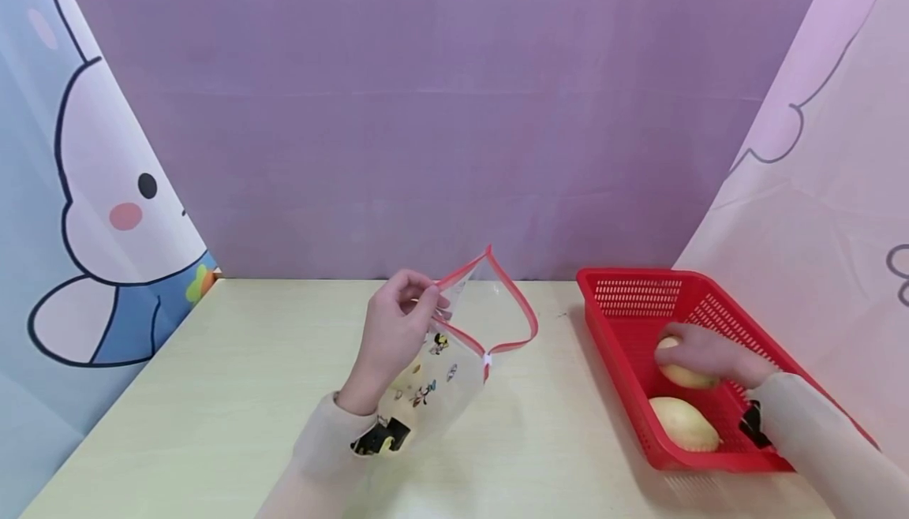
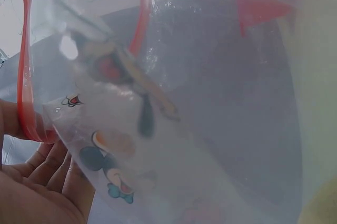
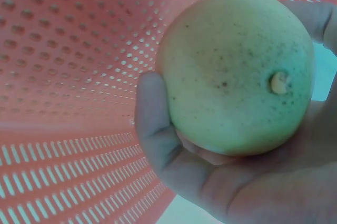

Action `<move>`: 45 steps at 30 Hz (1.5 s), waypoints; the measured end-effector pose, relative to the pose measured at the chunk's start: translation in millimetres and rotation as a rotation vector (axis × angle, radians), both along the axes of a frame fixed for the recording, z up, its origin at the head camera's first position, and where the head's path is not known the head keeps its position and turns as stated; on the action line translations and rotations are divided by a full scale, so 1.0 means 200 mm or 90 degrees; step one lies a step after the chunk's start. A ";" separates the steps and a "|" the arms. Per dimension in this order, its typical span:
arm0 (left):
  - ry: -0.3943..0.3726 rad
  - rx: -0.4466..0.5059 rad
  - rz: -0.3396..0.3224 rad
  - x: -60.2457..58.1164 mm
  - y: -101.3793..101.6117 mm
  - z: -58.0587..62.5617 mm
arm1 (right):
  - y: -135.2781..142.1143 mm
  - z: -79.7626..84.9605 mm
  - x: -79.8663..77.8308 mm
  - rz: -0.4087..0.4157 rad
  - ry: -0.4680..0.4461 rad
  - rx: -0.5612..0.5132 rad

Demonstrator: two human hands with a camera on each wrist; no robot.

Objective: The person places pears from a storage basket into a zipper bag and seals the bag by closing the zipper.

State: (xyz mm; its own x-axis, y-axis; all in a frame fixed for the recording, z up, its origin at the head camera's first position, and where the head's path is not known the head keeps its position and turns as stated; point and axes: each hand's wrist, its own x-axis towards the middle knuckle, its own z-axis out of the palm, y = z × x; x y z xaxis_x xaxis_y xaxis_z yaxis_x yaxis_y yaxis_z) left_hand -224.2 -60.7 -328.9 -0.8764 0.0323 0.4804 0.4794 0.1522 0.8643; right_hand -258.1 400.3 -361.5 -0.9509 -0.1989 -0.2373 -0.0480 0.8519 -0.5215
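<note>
My left hand pinches the red-edged rim of a clear zip bag printed with cartoon figures. The bag's mouth gapes toward the right, with a white slider at its near corner. Something yellowish shows low in the bag, partly behind the wrist. In the left wrist view, the thumb and fingers hold the red zip strip. Over at the right, my right hand grips a yellow mango inside the red basket, fingers curled round it, stem end facing the wrist camera. Nearer me, another mango lies on the basket floor.
The basket has perforated walls and stands at the right of the pale wooden table. A purple curtain hangs along the back edge. Cartoon-printed cloths close off the left and right sides.
</note>
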 end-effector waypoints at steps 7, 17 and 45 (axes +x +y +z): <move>0.001 0.001 0.000 0.01 0.00 0.00 | -0.02 0.05 0.01 0.006 0.043 -0.018; 0.000 -0.002 -0.001 0.00 0.00 0.00 | -0.04 0.14 0.02 0.012 0.119 0.016; 0.000 -0.002 0.001 0.00 0.00 0.00 | -0.28 0.35 0.07 -0.100 0.022 -0.186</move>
State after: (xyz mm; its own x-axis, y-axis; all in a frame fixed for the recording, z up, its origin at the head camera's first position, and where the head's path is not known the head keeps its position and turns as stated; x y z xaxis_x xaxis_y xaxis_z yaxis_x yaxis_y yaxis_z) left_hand -223.5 -61.0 -328.2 -0.8763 0.0330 0.4807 0.4796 0.1558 0.8635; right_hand -243.5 343.8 -292.5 -0.9817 -0.1048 -0.1588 0.0496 0.6649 -0.7453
